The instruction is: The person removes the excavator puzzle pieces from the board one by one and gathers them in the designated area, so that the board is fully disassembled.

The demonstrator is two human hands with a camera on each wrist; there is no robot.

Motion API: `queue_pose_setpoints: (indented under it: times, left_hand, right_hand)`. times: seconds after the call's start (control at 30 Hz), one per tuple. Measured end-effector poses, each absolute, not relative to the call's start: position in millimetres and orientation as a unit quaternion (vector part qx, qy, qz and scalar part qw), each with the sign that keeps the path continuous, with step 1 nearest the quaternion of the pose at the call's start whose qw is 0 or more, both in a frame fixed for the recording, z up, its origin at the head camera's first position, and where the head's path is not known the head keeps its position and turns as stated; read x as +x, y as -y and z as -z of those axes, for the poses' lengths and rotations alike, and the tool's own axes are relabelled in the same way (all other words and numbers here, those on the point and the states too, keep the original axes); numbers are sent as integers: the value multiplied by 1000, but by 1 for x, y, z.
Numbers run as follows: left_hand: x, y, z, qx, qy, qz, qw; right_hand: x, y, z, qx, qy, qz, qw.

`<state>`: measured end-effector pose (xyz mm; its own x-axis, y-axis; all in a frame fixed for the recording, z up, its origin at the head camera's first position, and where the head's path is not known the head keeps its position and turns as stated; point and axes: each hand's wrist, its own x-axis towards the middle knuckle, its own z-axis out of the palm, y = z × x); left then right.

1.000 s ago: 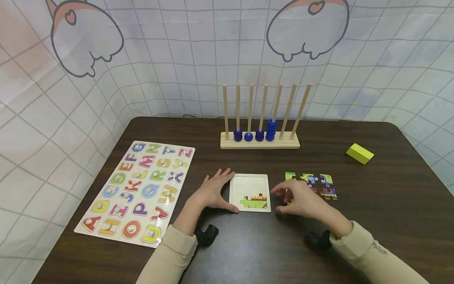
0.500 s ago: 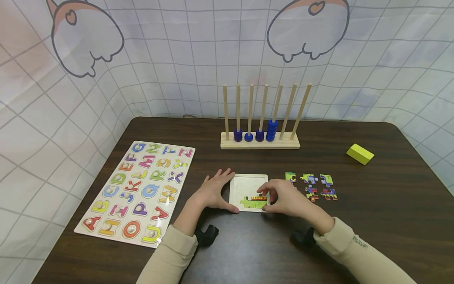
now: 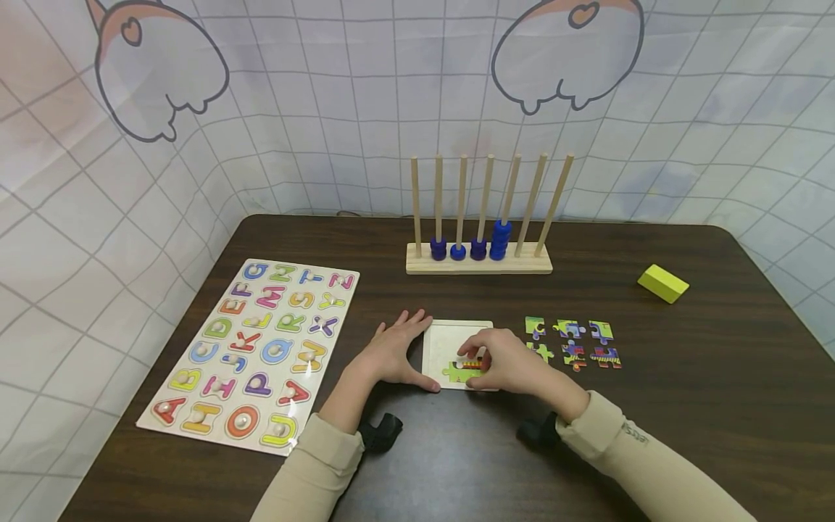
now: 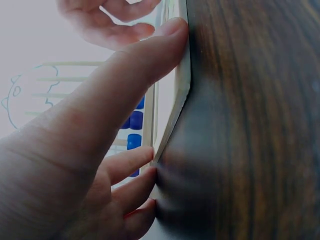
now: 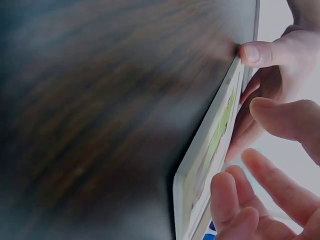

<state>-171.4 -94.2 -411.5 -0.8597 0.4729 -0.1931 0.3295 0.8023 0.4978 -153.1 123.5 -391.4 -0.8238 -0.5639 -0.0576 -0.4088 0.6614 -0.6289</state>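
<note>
A pale square puzzle tray (image 3: 450, 332) lies flat in front of me. In its lower right part sits a joined patch of green and striped jigsaw pieces (image 3: 454, 374). My left hand (image 3: 389, 355) rests at the tray's left side, fingers spread to the far corner and thumb on the near corner; the left wrist view shows that thumb (image 4: 172, 37) along the edge. Over the jigsaw patch is my right hand (image 3: 512, 365), covering some of it. In the right wrist view its thumb (image 5: 285, 117) and fingers (image 5: 225, 192) stand apart with nothing between them.
Several loose jigsaw pieces (image 3: 570, 329) lie in two rows right of the tray. A letter board (image 3: 215, 344) with knobbed letters lies to the left. Behind stands a peg rack (image 3: 479, 267) with blue beads. A yellow block (image 3: 662, 283) lies at the back right.
My right hand has moved left from beside the loose pieces to over the tray, uncovering the loose pieces. The left hand stays put.
</note>
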Motion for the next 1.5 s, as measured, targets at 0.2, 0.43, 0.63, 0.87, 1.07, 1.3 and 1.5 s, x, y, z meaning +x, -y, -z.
queue_pose_setpoints:
  times: [0.2,0.43,0.63,0.87,1.07,1.3,1.5]
  left_hand:
    - [-171,94,412,216,-936,-233,154]
    - [-171,95,412,219,-936,-233,150]
    - [-170,95,412,219,-935,-233,151]
    - [-171,95,412,218,-936,-231,152]
    - [-171,95,412,218,-936,-232,151]
    - [-171,95,412,220,-937,-228,147]
    - [-172,94,413,220,-937,-226,148]
  right_hand:
    - [-156,-119,392,-265,-910,290,133]
    - [-157,-115,393,-267,-917,266,131]
    - [-156,-110,390,-259,-925,245,133]
    - [-156,-108,388,-255,-929,229,140]
    - [-155,-108,389,-251,-931,230,134]
    - [-156,-110,391,-267,-926,241,116]
    - [-155,-113,392,-282,-916,267,103]
